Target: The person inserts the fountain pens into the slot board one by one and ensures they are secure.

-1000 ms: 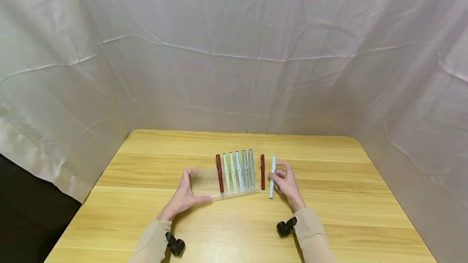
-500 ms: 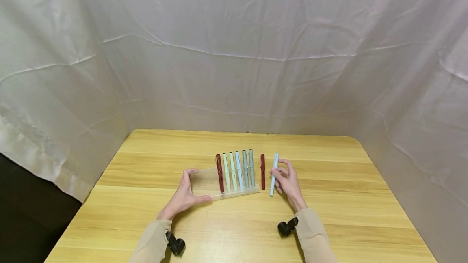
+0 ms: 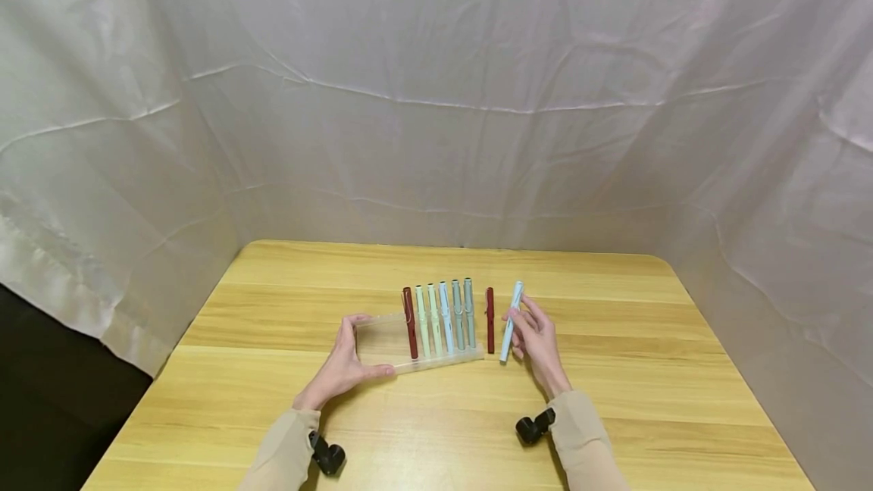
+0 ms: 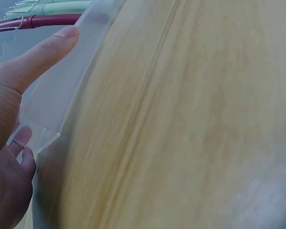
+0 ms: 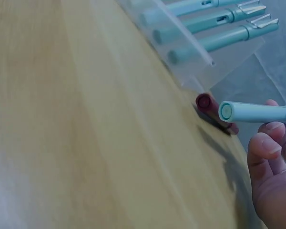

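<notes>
My left hand [image 3: 341, 366] grips the left end of a clear plastic pen tray [image 3: 439, 361], thumb along the near edge and fingers at the far side. Standing in a row in the tray are a dark red pen [image 3: 410, 324], two pale green pens [image 3: 434, 320], a light blue pen [image 3: 446, 320] and two grey-green pens [image 3: 470, 317]. Another light blue pen [image 3: 507, 345] is pinched by my right hand [image 3: 541, 339], tilted with its top to the right. In the right wrist view its end hovers over the table. Between tray and hand lies a loose dark red pen [image 3: 489, 324].
The wooden table [image 3: 436, 430] runs to a pale cloth backdrop [image 3: 436, 157] behind and at the sides. A black wrist camera [image 3: 327, 457] is worn on the left arm, and a second black camera [image 3: 534, 426] on the right.
The light blue pen in my right hand has risen slightly away from me and tilted further, its top swinging right. My left hand, the tray and the loose red pen stay in place.
</notes>
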{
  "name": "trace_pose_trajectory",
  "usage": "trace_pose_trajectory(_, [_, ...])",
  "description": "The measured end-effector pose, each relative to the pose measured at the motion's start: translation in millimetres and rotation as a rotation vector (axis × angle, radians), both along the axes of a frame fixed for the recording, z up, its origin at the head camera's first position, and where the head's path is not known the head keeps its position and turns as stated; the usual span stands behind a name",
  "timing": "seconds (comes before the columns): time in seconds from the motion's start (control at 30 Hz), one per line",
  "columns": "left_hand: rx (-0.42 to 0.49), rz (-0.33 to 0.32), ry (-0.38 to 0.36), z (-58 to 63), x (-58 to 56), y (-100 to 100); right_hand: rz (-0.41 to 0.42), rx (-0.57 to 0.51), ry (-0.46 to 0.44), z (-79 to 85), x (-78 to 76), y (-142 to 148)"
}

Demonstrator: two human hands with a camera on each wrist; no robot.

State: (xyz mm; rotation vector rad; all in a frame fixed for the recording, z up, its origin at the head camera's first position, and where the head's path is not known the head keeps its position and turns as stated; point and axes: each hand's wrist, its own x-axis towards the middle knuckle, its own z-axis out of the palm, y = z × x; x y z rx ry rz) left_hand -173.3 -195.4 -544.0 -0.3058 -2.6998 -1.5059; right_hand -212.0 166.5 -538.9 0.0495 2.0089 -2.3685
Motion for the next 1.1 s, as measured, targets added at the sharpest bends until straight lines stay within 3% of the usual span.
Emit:
trace_pose_trajectory(0.4, [0.002, 0.000, -0.003, 0.3, -0.5, 0, -0.015, 0.006, 0.008, 16.3, 3.3, -14])
trace_pose_trajectory(0.63, [0.000, -0.003, 0.001, -0.1, -1.4, 0, -0.017, 0.039, 0.104, 24.1, 2.5, -21])
trace_pose_trajectory(0.9, [0.001, -0.005, -0.004, -0.6, -0.7, 0, 0.042, 0.025, 0.220, 33.5, 4.2, -31])
trace_pose_trajectory(1.1, [-0.001, -0.005, -0.006, -1.0, 0.1, -1, 0.059, -0.001, 0.237, 38.9, 5.1, -41])
